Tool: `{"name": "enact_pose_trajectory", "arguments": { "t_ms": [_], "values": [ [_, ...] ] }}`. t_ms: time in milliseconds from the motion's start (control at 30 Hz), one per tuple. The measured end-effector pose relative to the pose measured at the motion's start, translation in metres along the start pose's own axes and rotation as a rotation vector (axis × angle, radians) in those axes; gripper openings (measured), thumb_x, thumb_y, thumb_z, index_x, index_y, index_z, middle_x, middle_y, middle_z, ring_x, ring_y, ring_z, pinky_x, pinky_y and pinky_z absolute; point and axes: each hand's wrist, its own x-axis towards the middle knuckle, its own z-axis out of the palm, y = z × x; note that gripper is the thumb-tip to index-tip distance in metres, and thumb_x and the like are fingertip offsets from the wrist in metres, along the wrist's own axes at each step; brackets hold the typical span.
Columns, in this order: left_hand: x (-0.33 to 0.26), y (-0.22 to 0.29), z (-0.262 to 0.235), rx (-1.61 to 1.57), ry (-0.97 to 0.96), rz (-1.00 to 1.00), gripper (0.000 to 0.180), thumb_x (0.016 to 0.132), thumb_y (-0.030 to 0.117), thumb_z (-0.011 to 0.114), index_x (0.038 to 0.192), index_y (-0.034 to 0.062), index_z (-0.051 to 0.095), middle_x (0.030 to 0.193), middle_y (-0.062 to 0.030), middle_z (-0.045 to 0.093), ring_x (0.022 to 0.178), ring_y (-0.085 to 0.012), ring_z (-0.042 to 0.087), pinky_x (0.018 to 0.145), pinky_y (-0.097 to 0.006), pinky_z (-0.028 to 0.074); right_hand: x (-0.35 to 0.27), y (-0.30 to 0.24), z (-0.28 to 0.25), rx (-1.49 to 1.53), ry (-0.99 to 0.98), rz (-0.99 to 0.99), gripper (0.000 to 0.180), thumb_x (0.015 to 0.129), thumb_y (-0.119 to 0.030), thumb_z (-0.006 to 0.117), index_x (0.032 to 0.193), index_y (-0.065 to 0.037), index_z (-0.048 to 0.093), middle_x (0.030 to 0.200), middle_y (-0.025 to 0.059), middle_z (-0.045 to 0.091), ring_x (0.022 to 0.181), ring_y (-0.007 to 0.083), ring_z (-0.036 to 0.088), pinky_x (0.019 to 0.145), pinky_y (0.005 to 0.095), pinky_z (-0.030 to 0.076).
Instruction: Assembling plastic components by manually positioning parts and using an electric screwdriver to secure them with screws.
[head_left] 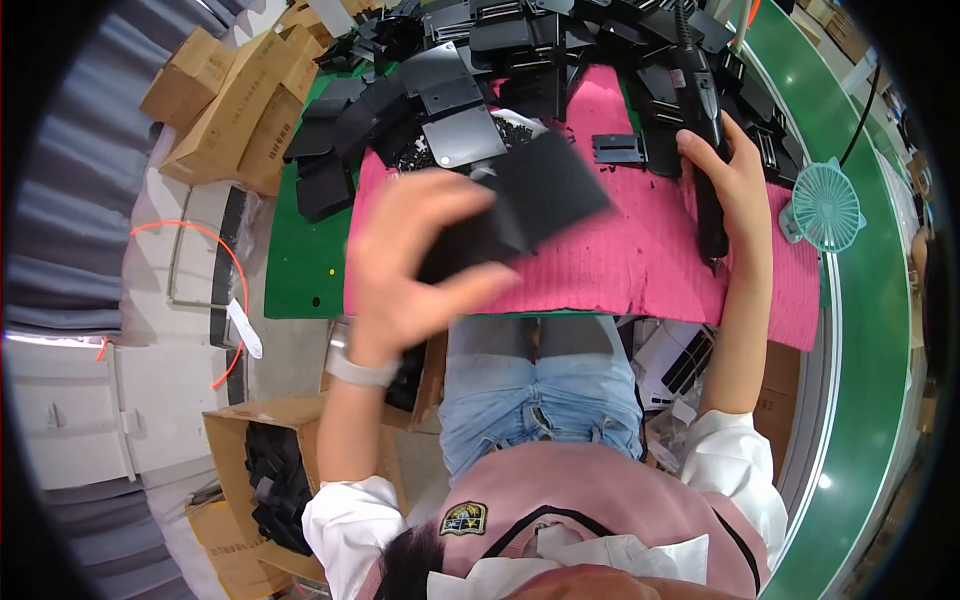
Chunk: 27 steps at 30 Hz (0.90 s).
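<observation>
We see a heap of black plastic parts (520,50) crowding the far edge of the pink mat (640,250) on the tabletop (300,270), a small green fan (825,205) at the right. Our left hand (410,260) grips a blurred black panel (530,200) above the mat; our right hand (725,165) is closed around a black electric screwdriver (705,140), tip on the mat.

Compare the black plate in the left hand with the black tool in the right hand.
The plate is flat, broad and blurred, lifted above the pink mat by the left hand. The tool is long and narrow, sharp in the picture, gripped by the right hand with its tip pointing down at the mat and a cable running off its far end. Both are black.
</observation>
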Motion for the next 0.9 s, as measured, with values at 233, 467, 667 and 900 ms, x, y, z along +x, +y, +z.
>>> {"name": "enact_pose_trajectory", "arguments": {
  "t_ms": [233, 467, 667, 900],
  "values": [
    [-0.002, 0.030, 0.097, -0.063, -0.261, 0.116, 0.050, 0.064, 0.033, 0.075, 0.102, 0.0041, 0.060, 0.108, -0.0150, 0.055, 0.100, -0.0333, 0.054, 0.082, -0.041, 0.046, 0.001, 0.004, -0.009, 0.163, 0.049, 0.005, 0.024, 0.080, -0.021, 0.069, 0.088, -0.002, 0.056, 0.069, 0.0007, 0.055, 0.059, 0.0070, 0.051, 0.055, 0.0206, 0.039],
    [-0.012, 0.022, 0.077, -0.037, -0.109, 0.171, 0.042, 0.070, 0.033, 0.071, 0.101, 0.0039, 0.065, 0.120, -0.0161, 0.054, 0.108, -0.0350, 0.053, 0.086, -0.042, 0.044, 0.000, 0.004, -0.011, 0.179, 0.061, -0.004, 0.026, 0.080, -0.022, 0.069, 0.092, -0.001, 0.057, 0.074, 0.0015, 0.057, 0.059, 0.0065, 0.051, 0.056, 0.0199, 0.039],
    [-0.060, 0.007, 0.044, 0.248, 0.167, -0.318, 0.015, 0.073, 0.004, 0.070, 0.086, 0.0022, 0.065, 0.079, -0.0092, 0.057, 0.076, -0.0271, 0.054, 0.067, -0.037, 0.044, -0.001, 0.001, -0.009, 0.067, 0.051, -0.011, 0.026, 0.081, -0.025, 0.068, 0.085, -0.002, 0.056, 0.065, 0.0006, 0.054, 0.056, 0.0063, 0.048, 0.053, 0.0194, 0.035],
    [-0.062, -0.009, 0.041, 0.193, 0.078, -0.332, 0.008, 0.074, 0.002, 0.067, 0.080, -0.0001, 0.061, 0.075, -0.0108, 0.053, 0.073, -0.0287, 0.051, 0.065, -0.039, 0.043, -0.008, -0.016, -0.028, 0.421, 0.053, -0.074, 0.036, 0.081, -0.021, 0.065, 0.103, 0.005, 0.056, 0.066, 0.0012, 0.049, 0.051, 0.0079, 0.045, 0.049, 0.0225, 0.034]
  ]
}}
